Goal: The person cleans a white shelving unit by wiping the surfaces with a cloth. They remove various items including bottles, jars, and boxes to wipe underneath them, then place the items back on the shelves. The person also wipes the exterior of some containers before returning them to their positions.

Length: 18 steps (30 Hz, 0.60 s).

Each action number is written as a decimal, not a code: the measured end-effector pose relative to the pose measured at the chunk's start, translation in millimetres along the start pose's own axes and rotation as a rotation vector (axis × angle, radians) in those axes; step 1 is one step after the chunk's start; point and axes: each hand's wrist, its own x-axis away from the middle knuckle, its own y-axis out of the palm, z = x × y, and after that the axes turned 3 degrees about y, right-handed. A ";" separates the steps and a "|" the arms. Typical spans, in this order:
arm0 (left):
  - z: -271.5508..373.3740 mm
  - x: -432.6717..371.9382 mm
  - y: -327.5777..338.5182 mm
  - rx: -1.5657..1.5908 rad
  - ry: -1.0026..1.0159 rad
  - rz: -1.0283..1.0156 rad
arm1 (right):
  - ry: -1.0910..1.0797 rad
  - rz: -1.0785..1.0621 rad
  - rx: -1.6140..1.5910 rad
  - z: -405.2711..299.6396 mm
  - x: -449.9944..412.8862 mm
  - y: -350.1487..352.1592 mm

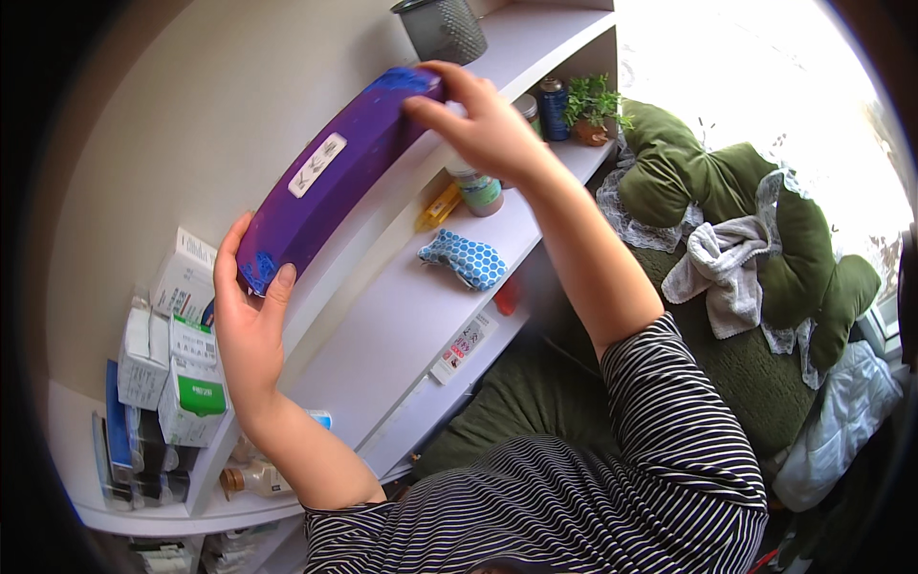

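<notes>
A long purple box (344, 179) with blue patterned ends and a white label bearing writing is held up, tilted, in front of a white shelf unit (337, 351). My left hand (251, 316) grips its lower left end, thumb on the near side and fingers behind. Around the upper right end is my right hand (480, 122), thumb on the near face. Below the box, on a shelf, are a blue-and-white patterned pouch (465, 260), a jar (479, 190) and a yellow item (439, 206). The box's underside and far side are hidden.
Several cartons (190, 394) stand at the left. A grey mesh bin (445, 32) is on the top shelf, with a potted plant (592, 107) and a blue bottle (554, 107) below. Green cushions (796, 237) and a grey towel (721, 265) lie at the right.
</notes>
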 end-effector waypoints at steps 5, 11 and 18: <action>-33.3 -3.8 8.6 -0.198 -0.093 -0.005 | -0.005 0.032 0.280 15.3 -5.8 21.7; -38.7 -2.9 9.2 -0.307 -0.150 -0.018 | -0.205 0.331 0.439 29.4 8.3 32.3; -40.3 1.8 20.7 -0.606 0.008 0.173 | 0.035 0.622 0.370 122.3 75.1 -13.6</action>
